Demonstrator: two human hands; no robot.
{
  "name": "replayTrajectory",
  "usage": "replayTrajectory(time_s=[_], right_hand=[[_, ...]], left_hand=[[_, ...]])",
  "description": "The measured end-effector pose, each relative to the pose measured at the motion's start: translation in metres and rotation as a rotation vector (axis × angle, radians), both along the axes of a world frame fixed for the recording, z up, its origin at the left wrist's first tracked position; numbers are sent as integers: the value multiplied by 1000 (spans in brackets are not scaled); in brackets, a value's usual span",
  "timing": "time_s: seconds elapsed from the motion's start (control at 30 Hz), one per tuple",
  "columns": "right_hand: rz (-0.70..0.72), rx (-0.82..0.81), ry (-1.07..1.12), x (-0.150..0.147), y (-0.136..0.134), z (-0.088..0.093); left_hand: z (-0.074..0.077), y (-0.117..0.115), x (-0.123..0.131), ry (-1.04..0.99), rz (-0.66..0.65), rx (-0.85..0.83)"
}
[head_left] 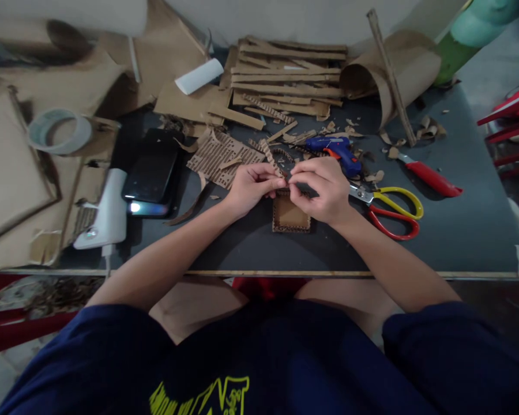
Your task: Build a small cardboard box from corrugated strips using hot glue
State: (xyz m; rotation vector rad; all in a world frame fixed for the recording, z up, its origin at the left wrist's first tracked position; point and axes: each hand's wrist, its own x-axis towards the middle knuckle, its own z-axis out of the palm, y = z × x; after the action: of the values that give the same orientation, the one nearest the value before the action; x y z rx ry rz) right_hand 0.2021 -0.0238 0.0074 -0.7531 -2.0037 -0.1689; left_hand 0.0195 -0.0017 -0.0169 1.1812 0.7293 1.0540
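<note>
My left hand (pixel 251 188) and my right hand (pixel 320 189) meet over the middle of the dark table (pixel 458 230). Both pinch a thin corrugated cardboard strip (pixel 271 157) that runs up and away from my left fingers. Right below the fingertips lies a small square cardboard piece (pixel 290 217) with a ridged border, flat on the table. My fingers hover just above its far edge. Whether the strip touches the square is hidden by my fingers.
Scissors with red and yellow handles (pixel 389 207) lie right of my right hand, a blue glue gun (pixel 338 151) behind it, a red-handled knife (pixel 428 176) farther right. Cardboard strips (pixel 285 75) are stacked at the back. A phone (pixel 152 173), power bank (pixel 108 213) and tape roll (pixel 59 131) sit left.
</note>
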Motion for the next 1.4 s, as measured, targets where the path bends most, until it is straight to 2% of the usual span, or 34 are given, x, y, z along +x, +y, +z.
replayTrajectory(time_s=[0.4, 0.8, 1.03, 1.4], right_hand=[[-30, -28, -61, 3, 1, 1], [17, -48, -18, 5, 2, -2], [31, -87, -51, 7, 4, -3], [15, -131, -91, 7, 3, -4]], left_hand=[[1, -1, 0, 84, -62, 125], [-3, 1, -1, 151, -44, 170], [-4, 3, -3, 278, 9, 325], [-6, -2, -7, 381, 139, 398]])
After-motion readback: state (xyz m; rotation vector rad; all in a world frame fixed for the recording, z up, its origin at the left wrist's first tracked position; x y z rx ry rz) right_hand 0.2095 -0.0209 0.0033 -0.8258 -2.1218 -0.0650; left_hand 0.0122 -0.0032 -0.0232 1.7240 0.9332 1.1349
